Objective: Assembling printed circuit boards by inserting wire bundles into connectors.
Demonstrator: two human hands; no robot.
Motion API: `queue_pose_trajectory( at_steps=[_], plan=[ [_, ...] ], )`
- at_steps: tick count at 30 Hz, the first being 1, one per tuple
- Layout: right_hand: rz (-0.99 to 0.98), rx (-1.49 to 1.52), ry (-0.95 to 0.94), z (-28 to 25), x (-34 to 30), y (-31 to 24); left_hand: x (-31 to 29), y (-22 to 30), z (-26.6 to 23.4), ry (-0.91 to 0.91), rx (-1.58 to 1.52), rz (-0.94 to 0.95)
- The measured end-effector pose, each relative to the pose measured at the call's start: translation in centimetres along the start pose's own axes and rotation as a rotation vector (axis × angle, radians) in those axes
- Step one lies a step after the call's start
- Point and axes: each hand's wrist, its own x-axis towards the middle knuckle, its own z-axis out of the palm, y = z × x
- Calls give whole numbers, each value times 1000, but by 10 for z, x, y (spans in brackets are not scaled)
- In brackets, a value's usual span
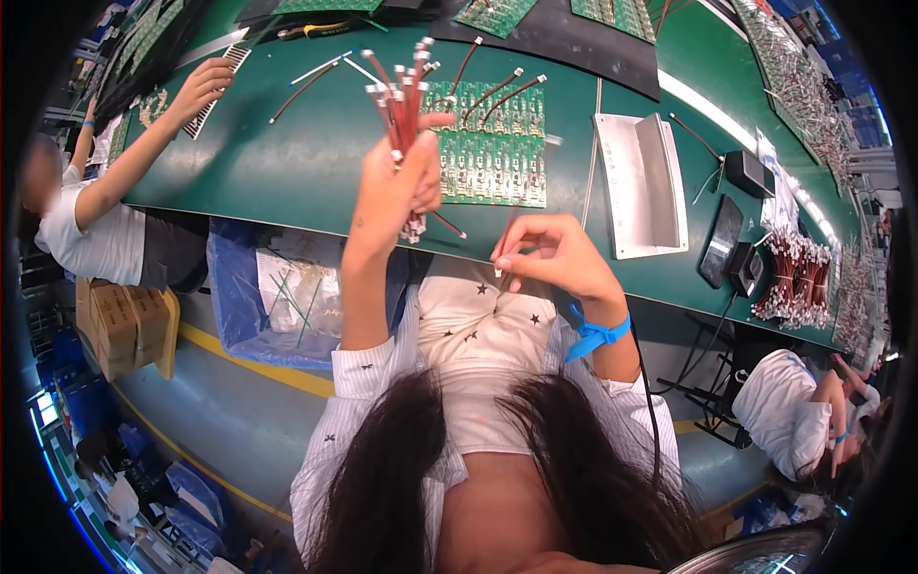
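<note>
A bunch of short red-brown wire leads with white plugs (406,100) stands up out of my left hand (406,177), whose fingers wrap round it. My right hand (555,253) is at the table's near edge, thumb and fingertips pinching a single wire lead (501,251) with a white plug at its lower end. Just beyond my hands lies a green circuit board panel (492,167) made of many small repeated boards. Several leads lie across its far part, their white plugs pointing away from me. My left hand partly covers the panel's left edge.
A white metal angled tray (639,187) stands right of the panel. Farther right are a black phone-like slab (720,241), a small black box (750,174) and bundled leads (796,282). At left, another person's hand (206,88) holds a striped strip. A blue-lined bin (234,311) sits below the table.
</note>
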Motion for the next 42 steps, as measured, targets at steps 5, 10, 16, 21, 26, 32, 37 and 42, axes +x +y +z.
queue_pose_trajectory(
  at_steps=[5, 10, 16, 21, 26, 32, 37, 42],
  plan=[
    [-288, -71, 278, -17, 9, -12, -12, 10, -31, 130, -8, 67],
    [-471, -296, 608, -52, 66, -8, -22, -19, -47, 216, -35, -58],
    [-653, -977, 624, -64, 105, 5, -30, -45, -58, 283, -93, -166],
    [-592, -1015, 646, -63, 102, 7, -27, -47, -58, 274, -110, -159],
    [-766, -1170, 646, -59, 106, 12, -28, -45, -58, 302, -102, -167],
    [-745, -1148, 765, -59, 105, 24, -25, -47, -57, 293, -89, -157],
    [-802, -1143, 743, -53, 109, 22, -35, -32, -52, 290, -114, -99],
    [-745, -1201, 769, -51, 95, 17, -45, -13, -25, 59, -170, -77]
  ],
)
